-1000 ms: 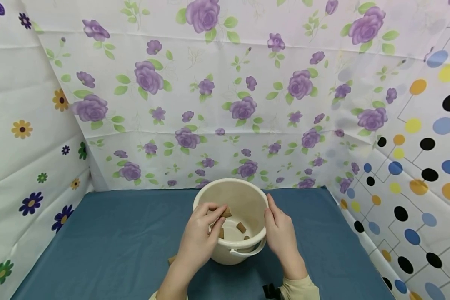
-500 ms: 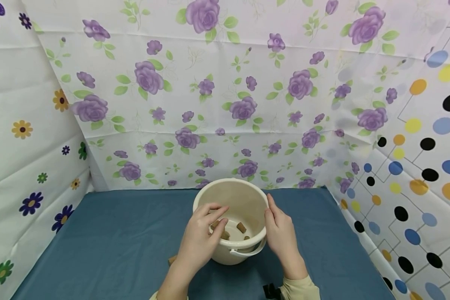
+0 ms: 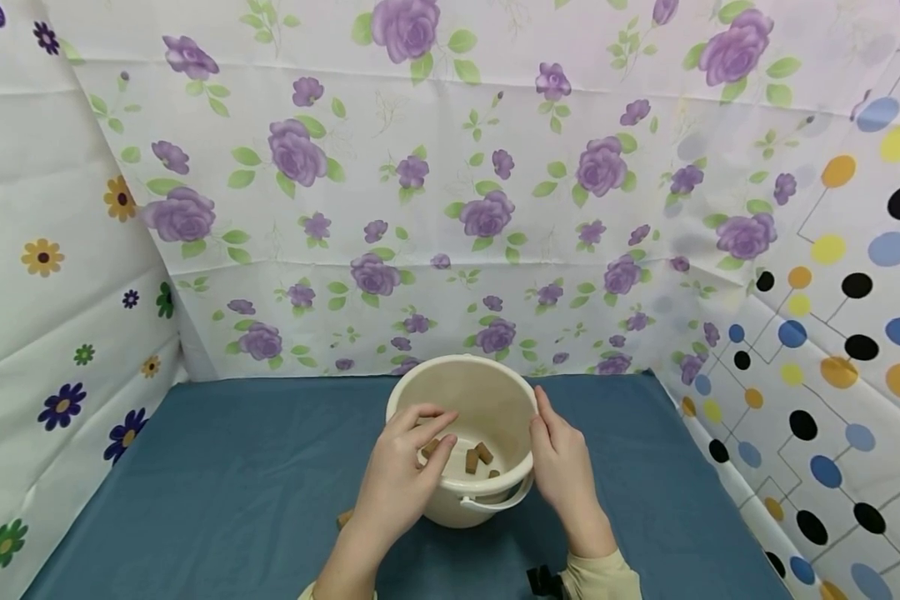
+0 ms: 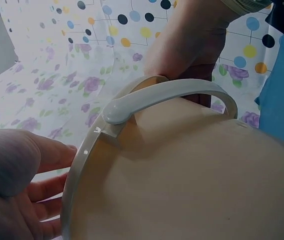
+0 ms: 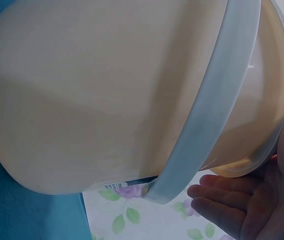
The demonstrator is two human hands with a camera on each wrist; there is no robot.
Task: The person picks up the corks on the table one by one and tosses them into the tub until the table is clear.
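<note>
A cream plastic bucket (image 3: pixel 480 392) with a white handle (image 3: pixel 498 504) stands on the blue cloth. Several small brown blocks lie on its floor, among them a middle block (image 3: pixel 471 461) and a tilted block (image 3: pixel 484 452) beside it. My left hand (image 3: pixel 405 458) reaches over the near-left rim with fingers parted and nothing between them. It partly hides another block (image 3: pixel 429 448). In the left wrist view, the thumb (image 4: pixel 57 152) is right at the rim. My right hand (image 3: pixel 562 458) holds the right rim, with the thumb at the edge and the fingers (image 5: pixel 226 187) outside.
One more brown block (image 3: pixel 344 519) lies on the blue cloth (image 3: pixel 255 475), partly behind the left wrist. A black strap (image 3: pixel 543 582) sits by the right sleeve (image 3: pixel 600 577). Patterned sheets (image 3: pixel 435 208) enclose the table at the back and both sides.
My left hand has let go of a brown block, which dropped into the bucket and now lies on its floor. Both hands and the bucket have stayed nearly in place.
</note>
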